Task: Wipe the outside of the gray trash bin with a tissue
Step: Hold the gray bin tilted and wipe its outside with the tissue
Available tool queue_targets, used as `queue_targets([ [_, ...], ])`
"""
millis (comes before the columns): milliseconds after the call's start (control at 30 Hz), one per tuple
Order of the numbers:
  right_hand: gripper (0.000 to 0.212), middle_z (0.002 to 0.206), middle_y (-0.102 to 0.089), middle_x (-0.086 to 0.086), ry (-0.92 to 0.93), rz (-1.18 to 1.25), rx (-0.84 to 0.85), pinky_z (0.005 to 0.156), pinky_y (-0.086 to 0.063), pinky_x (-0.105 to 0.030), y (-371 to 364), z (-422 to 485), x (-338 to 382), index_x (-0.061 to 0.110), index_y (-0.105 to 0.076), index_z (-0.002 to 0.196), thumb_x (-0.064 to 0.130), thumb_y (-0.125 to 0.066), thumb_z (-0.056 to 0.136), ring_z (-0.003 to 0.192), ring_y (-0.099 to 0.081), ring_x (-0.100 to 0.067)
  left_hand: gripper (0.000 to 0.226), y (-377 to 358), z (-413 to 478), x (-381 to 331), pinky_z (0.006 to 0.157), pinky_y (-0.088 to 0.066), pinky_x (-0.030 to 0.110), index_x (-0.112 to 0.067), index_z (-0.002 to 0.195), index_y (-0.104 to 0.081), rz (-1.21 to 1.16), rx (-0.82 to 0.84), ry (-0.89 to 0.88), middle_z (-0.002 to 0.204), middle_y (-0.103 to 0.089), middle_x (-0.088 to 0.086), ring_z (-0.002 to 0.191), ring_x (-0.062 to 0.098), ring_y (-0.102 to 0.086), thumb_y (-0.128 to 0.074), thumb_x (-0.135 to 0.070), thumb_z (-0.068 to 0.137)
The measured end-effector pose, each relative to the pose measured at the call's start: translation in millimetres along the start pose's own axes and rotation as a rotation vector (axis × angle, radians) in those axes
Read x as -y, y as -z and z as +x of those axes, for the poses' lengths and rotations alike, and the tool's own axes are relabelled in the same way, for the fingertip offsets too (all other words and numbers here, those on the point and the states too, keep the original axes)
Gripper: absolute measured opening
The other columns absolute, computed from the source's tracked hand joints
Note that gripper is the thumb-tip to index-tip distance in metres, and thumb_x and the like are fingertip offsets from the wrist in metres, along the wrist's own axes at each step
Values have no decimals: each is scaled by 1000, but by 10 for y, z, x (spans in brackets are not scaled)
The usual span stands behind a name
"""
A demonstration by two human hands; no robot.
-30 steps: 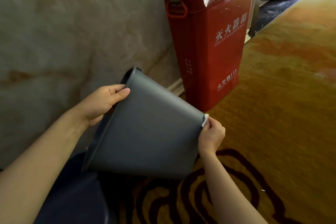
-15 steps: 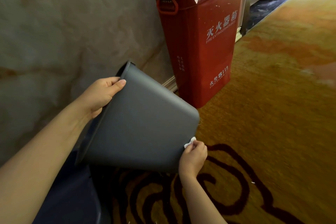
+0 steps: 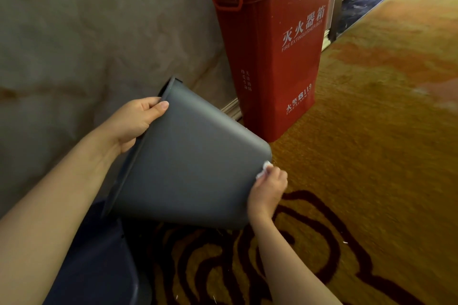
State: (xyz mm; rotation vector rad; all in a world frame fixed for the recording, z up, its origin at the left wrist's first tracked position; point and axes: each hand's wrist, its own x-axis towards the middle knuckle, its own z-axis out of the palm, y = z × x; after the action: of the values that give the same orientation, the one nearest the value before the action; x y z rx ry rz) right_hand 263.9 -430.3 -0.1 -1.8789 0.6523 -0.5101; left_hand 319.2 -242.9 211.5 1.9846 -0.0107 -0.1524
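Right hand (image 3: 269,188), pinching the small white tissue (image 3: 263,169), slides back up the tilted gray plastic trash bin's (image 3: 190,168) base edge; left hand (image 3: 135,122) grips the rim.

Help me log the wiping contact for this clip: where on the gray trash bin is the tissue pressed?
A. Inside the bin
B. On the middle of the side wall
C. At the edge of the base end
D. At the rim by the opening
C: the right hand presses the tissue against the rounded edge at the base end of the gray trash bin, while the left hand grips the rim.
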Motion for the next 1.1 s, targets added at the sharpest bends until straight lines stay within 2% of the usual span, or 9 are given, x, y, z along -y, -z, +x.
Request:
queue_targets([
  [100, 15, 104, -57, -7, -340, -4, 92, 80, -47, -31, 78, -25, -435, 7, -60, 103, 10, -50, 92, 97, -53, -20, 20, 7, 22, 0, 60, -55, 15, -20, 91, -64, 3, -37, 11, 72, -74, -9, 65, 0, -69, -44, -19, 94],
  [167, 15, 105, -57, -8, -444, 34, 25, 77, -46, -30, 120, 5, -515, 6, -60, 102, 8, -51, 91, 94, -55, -19, 20, 14, 28, 3, 60, -55, 14, -20, 91, -64, 0, -38, 11, 68, -74, -13, 64, -1, -68, -44, -19, 95],
  [300, 15, 102, -56, -2, -258, 153, -52, 78, -46, -27, 151, 314, -175, 11, -61, 104, 12, -52, 91, 91, -53, -13, 20, -12, 32, -15, 60, -55, 15, -20, 91, -64, 2, -36, 19, 67, -74, -14, 64, -1, -68, -44, -19, 94],
  [467, 13, 100, -52, 3, -58, 233, 5, 73, -40, -20, 73, 410, 99, 10, -62, 100, 14, -52, 92, 88, -51, -9, 21, -57, 46, -41, 56, -54, 14, -21, 88, -64, 0, -32, 28, 65, -73, -14, 62, -1, -68, -44, -19, 94],
  [633, 9, 93, -59, 5, -267, 236, 102, 72, -43, -23, 67, 129, -173, 17, -58, 96, 15, -50, 93, 87, -56, -12, 19, -71, 66, -68, 58, -55, 15, -19, 91, -63, -3, -58, 57, 65, -73, -10, 60, -1, -68, -44, -20, 94],
  [733, 13, 84, -59, 11, -198, 213, 189, 66, -44, -18, 112, -26, -279, 26, -56, 88, 14, -52, 92, 82, -57, -6, 18, -38, 81, -50, 56, -55, 15, -15, 99, -62, -12, -106, 70, 70, -72, -5, 57, -1, -67, -44, -20, 94],
  [833, 13, 84, -60, 9, -161, 126, 265, 68, -49, -22, 164, -181, -369, 23, -57, 87, 12, -53, 91, 79, -57, -5, 18, -8, 95, -20, 55, -56, 16, -14, 101, -61, -19, -125, 90, 60, -72, -11, 56, 0, -67, -45, -21, 94],
  [1000, 21, 81, -59, 7, -226, 26, 355, 62, -46, -19, 180, -561, -530, 26, -53, 80, 8, -51, 90, 75, -56, -7, 21, -24, 132, -29, 57, -56, 18, -13, 105, -61, -1, -140, 104, 80, -69, -1, 56, 0, -67, -46, -22, 94],
  [1100, 12, 85, -61, 2, -375, -14, 239, 64, -47, -22, 231, -672, -589, 18, -59, 85, 10, -52, 90, 77, -57, -11, 18, -34, 119, -40, 54, -55, 17, -15, 99, -62, -7, -118, 102, 61, -72, -9, 56, 0, -67, -46, -22, 94],
])
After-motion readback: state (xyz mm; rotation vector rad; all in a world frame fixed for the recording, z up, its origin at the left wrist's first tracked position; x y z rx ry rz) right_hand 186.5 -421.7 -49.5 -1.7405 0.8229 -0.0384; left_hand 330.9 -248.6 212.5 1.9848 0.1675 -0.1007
